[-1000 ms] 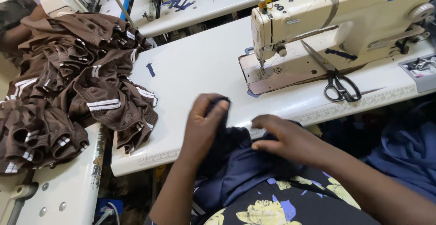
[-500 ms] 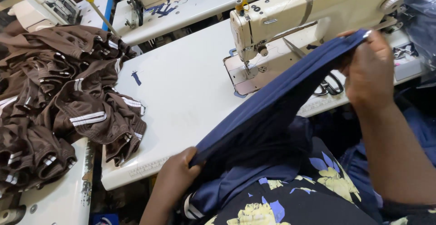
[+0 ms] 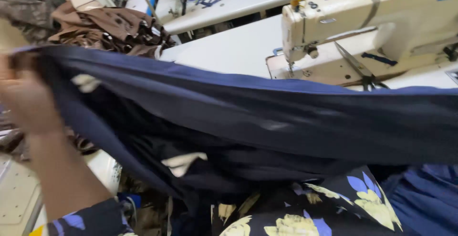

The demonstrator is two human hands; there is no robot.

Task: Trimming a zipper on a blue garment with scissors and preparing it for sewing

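Stretched wide now, navy cloth (image 3: 267, 117) hides the table; left hand (image 3: 28, 100) pinches its edge taut (right hand unseen).

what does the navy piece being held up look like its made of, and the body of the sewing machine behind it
The navy piece looks like a thin, soft fabric, possibly a knit: it drapes and folds loosely where the left hand holds it, with a faint sheen. The sewing machine body seems to be cream-painted metal, smooth and hard, with scuffs and grime.
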